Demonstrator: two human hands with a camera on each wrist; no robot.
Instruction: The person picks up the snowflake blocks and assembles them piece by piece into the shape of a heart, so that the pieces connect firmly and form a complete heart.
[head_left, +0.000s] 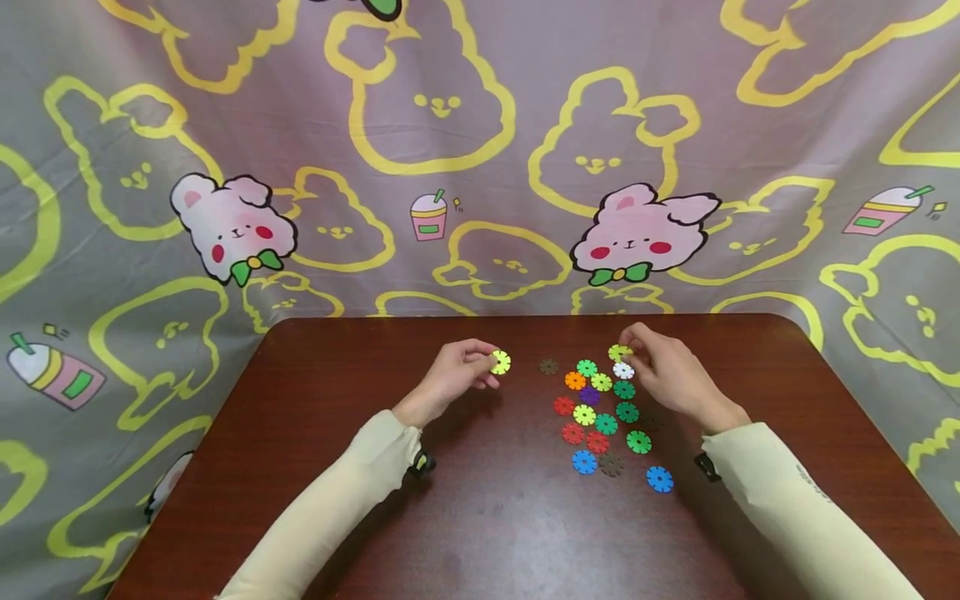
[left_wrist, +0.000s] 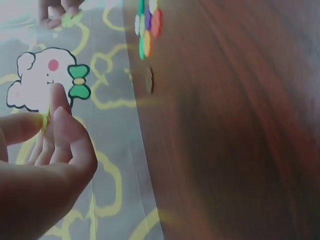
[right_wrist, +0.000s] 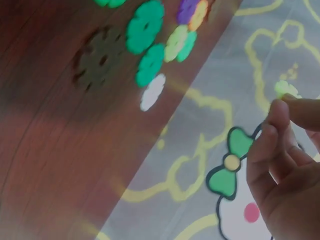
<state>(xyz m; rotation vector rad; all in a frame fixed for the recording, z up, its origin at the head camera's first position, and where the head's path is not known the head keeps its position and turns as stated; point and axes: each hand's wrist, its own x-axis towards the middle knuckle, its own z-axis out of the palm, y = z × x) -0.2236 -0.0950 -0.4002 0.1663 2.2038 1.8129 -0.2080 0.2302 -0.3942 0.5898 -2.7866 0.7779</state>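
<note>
Above the far part of the table [head_left: 450, 517], a yellow disc [head_left: 501, 362] with a notched rim is pinched between the thumb and fingers of the left hand [head_left: 457, 368]. Across from it, well apart, the right hand [head_left: 663, 363] likewise grips a yellow-green disc [head_left: 618, 352] by its edge, raised off the tabletop.

Just below that second piece in the head view lies a white disc [head_left: 623, 372], with a dark green disc [head_left: 624, 389] near it and another green one further towards the person. Beside these, a loose cluster spreads over the wood: an orange disc [head_left: 575, 381], a purple disc [head_left: 590, 397], three red discs [head_left: 564, 406] and several more in green and yellow. Between the two hands, a brown disc [head_left: 549, 367] lies to the left of the cluster. Nearer the person are a blue disc [head_left: 584, 462] with a grey-brown disc [head_left: 611, 465] next to it, and a second blue one to the right. One more dark disc [right_wrist: 101, 60] sits in the right arm's shadow.

Pale sleeves [head_left: 330, 517] cover both forearms. Behind the table hangs a grey cloth [head_left: 517, 50] printed with yellow outlines, pink rabbit heads and drink cups.
</note>
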